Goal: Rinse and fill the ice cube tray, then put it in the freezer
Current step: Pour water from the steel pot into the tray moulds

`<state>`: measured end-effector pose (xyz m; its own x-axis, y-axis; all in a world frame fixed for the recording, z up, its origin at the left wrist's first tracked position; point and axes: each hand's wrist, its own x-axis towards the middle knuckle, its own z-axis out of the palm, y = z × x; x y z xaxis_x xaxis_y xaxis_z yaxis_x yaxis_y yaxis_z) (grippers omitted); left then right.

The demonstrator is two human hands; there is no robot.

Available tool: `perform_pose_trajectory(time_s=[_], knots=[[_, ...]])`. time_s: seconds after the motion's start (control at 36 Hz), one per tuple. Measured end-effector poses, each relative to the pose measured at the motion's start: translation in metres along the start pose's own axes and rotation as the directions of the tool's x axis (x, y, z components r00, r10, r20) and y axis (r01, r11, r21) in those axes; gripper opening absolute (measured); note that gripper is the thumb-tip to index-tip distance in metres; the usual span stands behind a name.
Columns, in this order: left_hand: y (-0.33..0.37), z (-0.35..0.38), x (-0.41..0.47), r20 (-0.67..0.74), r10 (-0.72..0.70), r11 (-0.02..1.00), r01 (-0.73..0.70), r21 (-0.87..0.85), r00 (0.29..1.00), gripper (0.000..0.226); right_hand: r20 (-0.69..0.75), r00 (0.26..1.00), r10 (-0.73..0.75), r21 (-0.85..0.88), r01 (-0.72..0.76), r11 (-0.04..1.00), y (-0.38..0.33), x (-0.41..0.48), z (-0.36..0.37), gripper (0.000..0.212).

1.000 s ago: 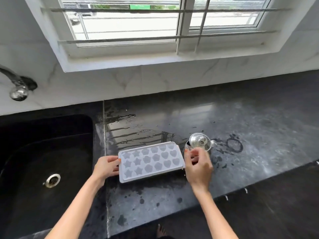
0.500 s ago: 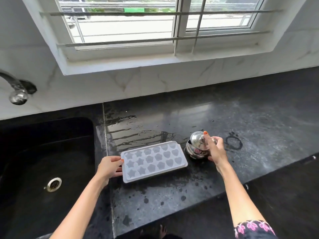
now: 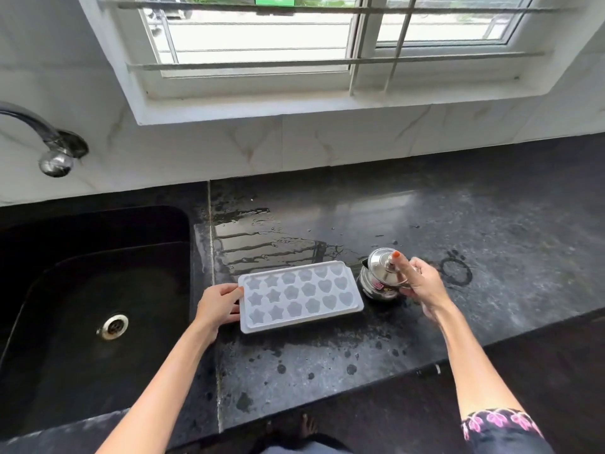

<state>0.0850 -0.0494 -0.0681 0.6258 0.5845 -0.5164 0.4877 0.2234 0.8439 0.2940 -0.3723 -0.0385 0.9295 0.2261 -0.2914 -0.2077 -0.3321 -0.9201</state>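
A white ice cube tray (image 3: 299,296) with star, flower and heart moulds lies flat on the wet black counter (image 3: 327,371), just right of the sink. My left hand (image 3: 218,306) holds its left short edge, fingers curled over the rim. Right beside the tray stands a small steel pot (image 3: 381,278) with a lid and knob. My right hand (image 3: 422,285) grips the pot at its right side, with the index finger laid across the lid near the knob.
A deep black sink (image 3: 82,306) with a steel drain (image 3: 113,326) fills the left. A tap (image 3: 49,145) juts from the marble wall above it. Water pools on the counter behind the tray. A barred window (image 3: 311,37) runs along the back.
My right hand left the tray's right end, moved right and took hold of the steel pot. The left hand stayed on the tray's edge.
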Motion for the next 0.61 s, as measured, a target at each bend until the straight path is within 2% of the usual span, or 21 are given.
perform_pose_trajectory(time_s=[0.11, 0.25, 0.31, 0.61], knots=[[-0.004, 0.000, 0.002, 0.008, -0.002, 0.999, 0.003, -0.042, 1.000, 0.011, 0.012, 1.000, 0.005, 0.011, -0.005, 1.000, -0.006, 0.000, 0.002, 0.069], [-0.011, -0.002, 0.001, 0.014, 0.014, 0.997, -0.013, -0.080, 1.000, 0.007, 0.026, 1.000, -0.017, 0.033, 0.016, 0.999, -0.013, 0.001, 0.009, 0.074], [-0.015, -0.003, 0.001, 0.012, 0.032, 0.996, -0.031, -0.083, 0.999, 0.011, 0.031, 0.999, -0.023, 0.026, 0.023, 0.999, -0.014, 0.002, 0.012, 0.073], [-0.019, -0.009, 0.000, 0.065, 0.089, 0.987, -0.080, -0.137, 0.994, 0.008, 0.002, 0.998, -0.055, -0.167, 0.055, 0.984, -0.030, 0.011, 0.026, 0.082]])
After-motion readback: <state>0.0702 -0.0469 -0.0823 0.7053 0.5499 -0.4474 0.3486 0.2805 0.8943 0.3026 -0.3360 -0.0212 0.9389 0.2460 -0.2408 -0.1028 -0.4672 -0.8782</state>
